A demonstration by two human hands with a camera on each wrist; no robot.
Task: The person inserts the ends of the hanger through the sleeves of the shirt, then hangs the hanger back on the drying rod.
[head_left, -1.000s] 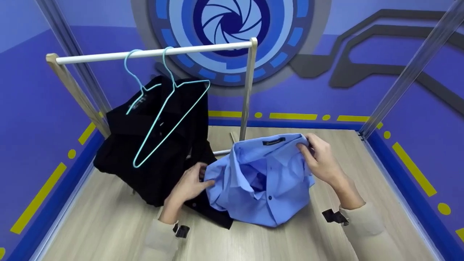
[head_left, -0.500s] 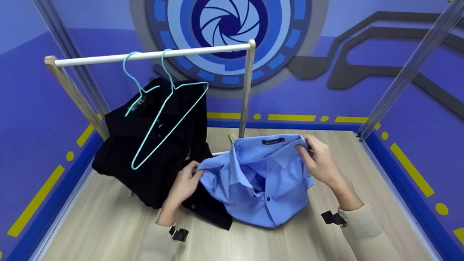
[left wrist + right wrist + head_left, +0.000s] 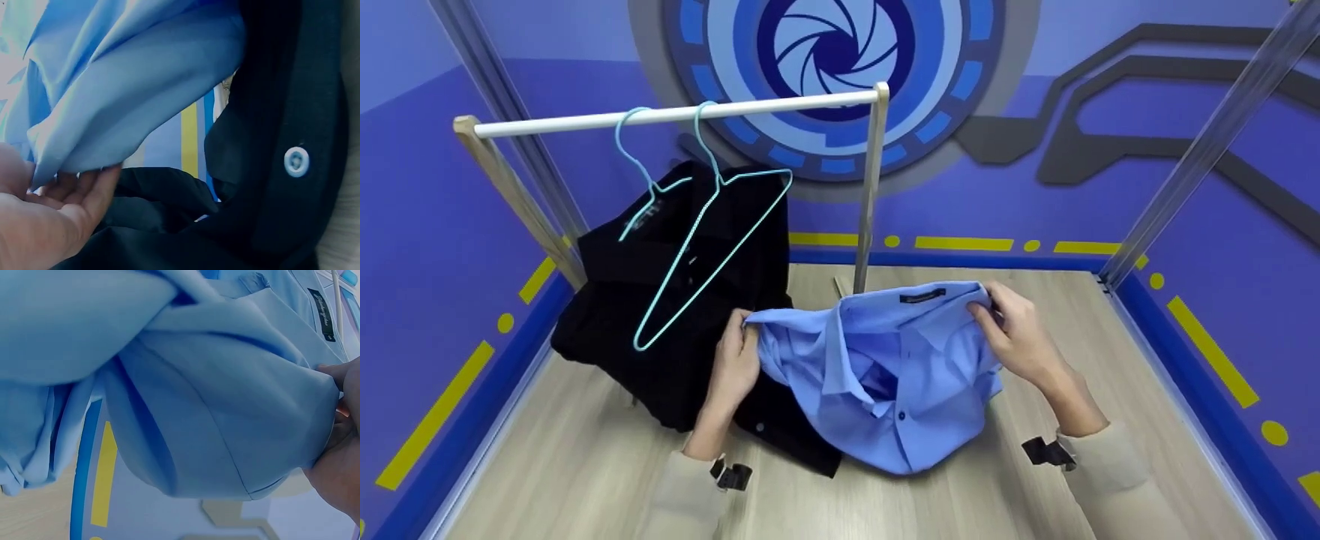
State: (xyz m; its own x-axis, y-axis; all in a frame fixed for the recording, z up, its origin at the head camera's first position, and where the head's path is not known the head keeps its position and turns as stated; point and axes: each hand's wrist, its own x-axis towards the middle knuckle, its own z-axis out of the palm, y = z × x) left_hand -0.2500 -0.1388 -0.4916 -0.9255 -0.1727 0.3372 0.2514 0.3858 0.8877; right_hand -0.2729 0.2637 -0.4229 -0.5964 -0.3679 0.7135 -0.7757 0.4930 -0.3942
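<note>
A light blue shirt [image 3: 900, 375] with a dark collar label is stretched between both hands. The left hand [image 3: 735, 367] pinches its left shoulder edge beside the black garment; in the left wrist view the thumb and fingers of that hand [image 3: 62, 214] grip the blue cloth [image 3: 124, 95]. At the collar's right end, the right hand [image 3: 1020, 337] pinches the fabric, and the right wrist view shows this hand [image 3: 340, 439] at the right edge of the blue cloth [image 3: 242, 399]. The shirt's lower part hangs bunched, its front opening partly spread.
A rack with a white bar [image 3: 780, 105] and wooden posts stands at the back left. Two turquoise hangers hang on it, one a bare hanger [image 3: 750, 238] in front, the other within a black garment [image 3: 690, 300]. A black sleeve [image 3: 795, 435] extends over the wood-patterned surface [image 3: 1080, 315].
The left hand has moved left and up with the shirt's edge, drawing the shoulder outward. The right hand has shifted slightly left and keeps its hold on the collar end.
</note>
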